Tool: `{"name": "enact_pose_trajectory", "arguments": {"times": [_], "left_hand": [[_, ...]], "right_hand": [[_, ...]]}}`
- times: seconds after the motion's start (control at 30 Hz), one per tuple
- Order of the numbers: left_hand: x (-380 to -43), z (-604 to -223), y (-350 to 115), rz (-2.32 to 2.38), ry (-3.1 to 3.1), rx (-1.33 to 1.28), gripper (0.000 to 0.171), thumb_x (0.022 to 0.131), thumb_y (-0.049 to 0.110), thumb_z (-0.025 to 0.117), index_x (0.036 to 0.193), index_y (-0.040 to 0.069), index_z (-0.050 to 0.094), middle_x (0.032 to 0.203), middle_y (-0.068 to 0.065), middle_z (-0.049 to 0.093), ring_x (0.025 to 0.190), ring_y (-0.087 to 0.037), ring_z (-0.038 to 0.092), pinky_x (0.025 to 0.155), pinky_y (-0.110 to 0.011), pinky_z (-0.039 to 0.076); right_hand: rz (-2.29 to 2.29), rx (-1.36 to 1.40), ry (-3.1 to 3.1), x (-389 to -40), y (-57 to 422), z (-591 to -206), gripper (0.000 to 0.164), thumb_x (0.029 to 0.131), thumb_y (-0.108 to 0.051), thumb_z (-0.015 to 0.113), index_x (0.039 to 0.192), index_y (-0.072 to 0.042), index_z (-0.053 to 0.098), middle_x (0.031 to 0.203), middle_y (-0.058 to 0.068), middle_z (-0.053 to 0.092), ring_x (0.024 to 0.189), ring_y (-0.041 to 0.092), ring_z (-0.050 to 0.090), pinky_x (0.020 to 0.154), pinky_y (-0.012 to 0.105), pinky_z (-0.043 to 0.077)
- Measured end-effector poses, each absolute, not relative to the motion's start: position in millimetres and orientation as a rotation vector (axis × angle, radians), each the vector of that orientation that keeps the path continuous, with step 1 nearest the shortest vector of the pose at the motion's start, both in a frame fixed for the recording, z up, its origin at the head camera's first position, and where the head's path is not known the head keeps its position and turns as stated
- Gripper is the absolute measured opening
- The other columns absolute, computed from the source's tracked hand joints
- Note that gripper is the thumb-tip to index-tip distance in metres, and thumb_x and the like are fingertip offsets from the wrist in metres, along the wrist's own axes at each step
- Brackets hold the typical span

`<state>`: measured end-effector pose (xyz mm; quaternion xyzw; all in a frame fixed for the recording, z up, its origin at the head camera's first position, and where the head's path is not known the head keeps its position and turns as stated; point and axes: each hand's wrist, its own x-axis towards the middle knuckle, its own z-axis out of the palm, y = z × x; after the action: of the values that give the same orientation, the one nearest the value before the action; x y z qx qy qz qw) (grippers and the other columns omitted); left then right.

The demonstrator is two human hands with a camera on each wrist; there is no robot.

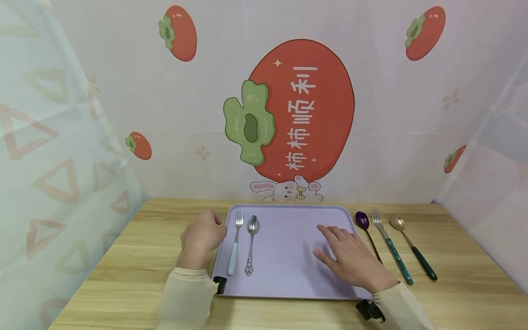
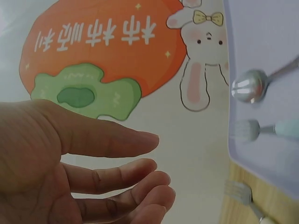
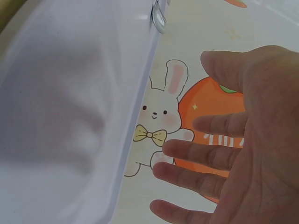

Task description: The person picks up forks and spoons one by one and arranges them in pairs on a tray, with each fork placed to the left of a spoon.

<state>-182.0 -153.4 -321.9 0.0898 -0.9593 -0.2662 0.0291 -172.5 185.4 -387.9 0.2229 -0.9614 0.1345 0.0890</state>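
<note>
My left hand (image 1: 202, 236) hovers by the tray's left edge. Its fingers bend loosely with a gap to the thumb, and nothing is between them in the left wrist view. Below it, a fork (image 2: 240, 192) lies on the table beside the tray, mostly hidden by the hand in the head view. The lilac tray (image 1: 284, 256) carries a fork with a pale blue handle (image 1: 233, 259) and a silver spoon (image 1: 253, 225) with an ornate handle. Over the tray's right part my right hand (image 1: 350, 256) is held with spread fingers, holding nothing.
To the right of the tray lie a purple spoon (image 1: 362, 220), a fork with a teal handle (image 1: 397, 256) and a gold spoon with a dark green handle (image 1: 422, 261). Behind the wooden table (image 1: 123, 270) hangs a printed cloth (image 1: 379, 137); cloth sides stand left and right.
</note>
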Motion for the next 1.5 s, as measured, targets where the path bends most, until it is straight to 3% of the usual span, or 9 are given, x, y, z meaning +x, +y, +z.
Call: {"name": "enact_pose_trajectory", "arguments": {"times": [0.23, 0.57, 1.1, 1.5], "left_hand": [[-180.7, -323.1, -181.4, -0.824, -2.983, 0.316, 0.025, 0.09, 0.022, 0.065, 0.108, 0.004, 0.067, 0.104, -0.015, 0.069, 0.095, -0.039, 0.064, 0.075, -0.058, 0.047], [-180.9, -328.7, -204.5, -0.846, -3.004, 0.361, 0.032, 0.088, 0.018, 0.061, 0.115, 0.002, 0.065, 0.12, -0.022, 0.066, 0.1, -0.045, 0.062, 0.079, -0.062, 0.046], [-190.6, -343.5, -206.6, -0.832, -3.039, 0.36, 0.034, 0.087, 0.017, 0.062, 0.115, -0.001, 0.064, 0.119, -0.022, 0.065, 0.097, -0.043, 0.063, 0.079, -0.061, 0.047], [-197.3, -359.9, -203.8, -0.831, -3.086, 0.359, 0.024, 0.084, 0.013, 0.065, 0.103, -0.001, 0.063, 0.096, -0.016, 0.064, 0.083, -0.035, 0.06, 0.071, -0.053, 0.047]], "right_hand": [[0.389, 0.665, -2.864, -173.6, 184.3, -389.3, 0.061, 0.099, -0.042, 0.063, 0.146, -0.005, 0.051, 0.136, 0.017, 0.059, 0.129, 0.039, 0.053, 0.105, 0.065, 0.038], [0.38, 0.667, -2.859, -174.6, 183.7, -391.9, 0.06, 0.099, -0.042, 0.064, 0.145, -0.005, 0.052, 0.135, 0.017, 0.06, 0.128, 0.038, 0.054, 0.104, 0.065, 0.039], [0.37, 0.697, -2.836, -175.5, 183.6, -393.6, 0.06, 0.098, -0.042, 0.065, 0.144, -0.005, 0.052, 0.134, 0.016, 0.061, 0.126, 0.036, 0.055, 0.103, 0.061, 0.041], [0.369, 0.702, -2.853, -174.8, 183.0, -394.0, 0.061, 0.099, -0.042, 0.063, 0.145, -0.005, 0.051, 0.135, 0.016, 0.06, 0.127, 0.036, 0.054, 0.104, 0.062, 0.04]]}}
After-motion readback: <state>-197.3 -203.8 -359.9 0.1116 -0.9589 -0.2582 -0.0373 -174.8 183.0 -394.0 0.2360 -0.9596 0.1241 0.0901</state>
